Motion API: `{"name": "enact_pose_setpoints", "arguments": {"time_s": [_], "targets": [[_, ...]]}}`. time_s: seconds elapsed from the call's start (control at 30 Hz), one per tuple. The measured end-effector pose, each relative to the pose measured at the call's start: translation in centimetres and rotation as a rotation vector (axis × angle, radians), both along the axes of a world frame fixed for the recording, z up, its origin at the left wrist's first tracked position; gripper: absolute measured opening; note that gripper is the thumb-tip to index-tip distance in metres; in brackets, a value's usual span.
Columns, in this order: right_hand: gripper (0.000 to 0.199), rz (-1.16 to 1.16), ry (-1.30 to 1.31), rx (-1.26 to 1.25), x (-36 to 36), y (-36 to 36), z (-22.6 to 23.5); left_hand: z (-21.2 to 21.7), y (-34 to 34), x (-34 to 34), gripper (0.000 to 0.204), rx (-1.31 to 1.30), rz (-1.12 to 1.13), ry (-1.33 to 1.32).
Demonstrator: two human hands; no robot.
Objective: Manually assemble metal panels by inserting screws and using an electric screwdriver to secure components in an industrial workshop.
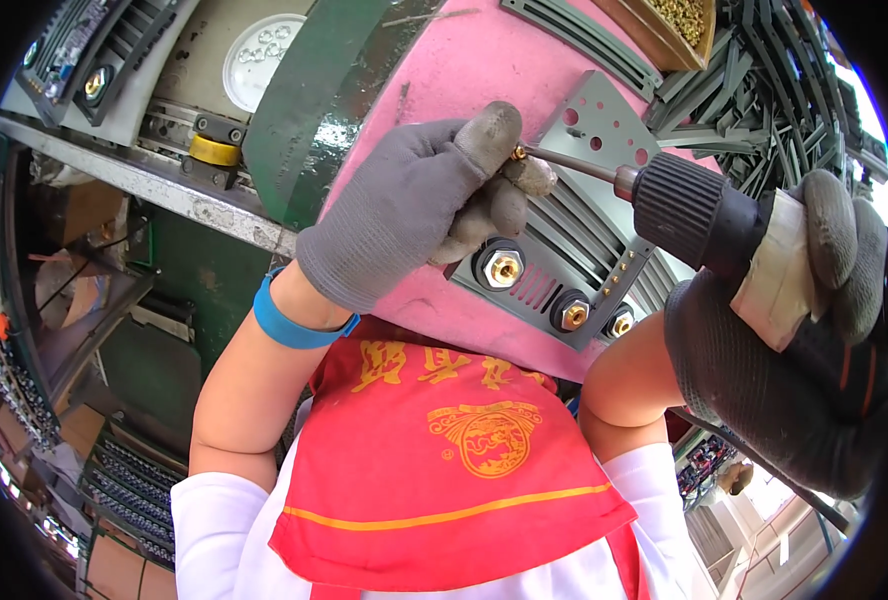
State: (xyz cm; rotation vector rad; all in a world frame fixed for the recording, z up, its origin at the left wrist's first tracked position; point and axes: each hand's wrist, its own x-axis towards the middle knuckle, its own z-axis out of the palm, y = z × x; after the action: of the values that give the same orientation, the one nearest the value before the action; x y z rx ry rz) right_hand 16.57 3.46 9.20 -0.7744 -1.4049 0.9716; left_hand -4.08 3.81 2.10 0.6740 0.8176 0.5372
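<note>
On the pink work mat (pixel 484 60) lies a grey metal panel (pixel 574 235) with ventilation slots and small round holes, placed near the front edge of the mat, close to the person's body. The left hand (pixel 414 205), in a grey glove, is closed in a pinch: its thumb and fingertips (pixel 529 175) hold a small brass screw (pixel 518 153) at the tip of the driver bit, just over the panel's upper left part. The right hand (pixel 814 330), in a dark glove, is wrapped fully around the electric screwdriver (pixel 704 215), which points to the left toward that screw. Along the lower edge of the panel three brass terminals with black hexagonal collars (pixel 502 268) are already seated, and a short row of small brass screws (pixel 614 280) is also in place near the right lower corner. The screw now at the bit is, in my judgement, not yet driven in, and several round holes in the upper plate of the panel look open, so some fastening seems to remain. At the far edge of the mat a tray of brass parts (pixel 679 20) stands, and a pile of similar grey panels (pixel 764 90) lies at the right.
</note>
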Motion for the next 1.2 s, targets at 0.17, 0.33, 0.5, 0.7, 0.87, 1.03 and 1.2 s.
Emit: {"name": "enact_pose_setpoints", "arguments": {"time_s": [0.17,0.33,0.5,0.7,0.87,1.03,1.2], "targets": [[0.045,-0.003,0.01,-0.002,0.1,-0.3,0.3,-0.5,-0.3,0.5,0.053,0.013,0.053,-0.039],[0.046,-0.011,0.017,-0.004,-0.2,-0.1,0.1,-0.9,-0.5,0.9,0.047,0.018,0.155,-0.134],[0.047,-0.023,0.021,-0.01,0.4,-0.5,0.5,-0.7,0.1,0.4,0.049,0.052,-0.034,-0.04],[0.048,-0.034,0.03,-0.018,-0.8,-0.1,-0.1,-1.2,-0.1,0.7,0.041,-0.166,0.023,-0.193],[0.049,-0.043,0.031,-0.025,0.2,0.8,-0.3,-1.8,-1.0,1.3,0.043,0.347,0.222,0.279],[0.051,-0.058,0.029,-0.04,0.4,0.8,-0.4,-1.9,-2.4,2.9,0.047,0.55,0.109,0.487],[0.049,-0.104,0.032,-0.08,-1.0,1.4,-0.1,-2.1,-2.6,3.3,0.045,0.591,0.134,0.528]]}}
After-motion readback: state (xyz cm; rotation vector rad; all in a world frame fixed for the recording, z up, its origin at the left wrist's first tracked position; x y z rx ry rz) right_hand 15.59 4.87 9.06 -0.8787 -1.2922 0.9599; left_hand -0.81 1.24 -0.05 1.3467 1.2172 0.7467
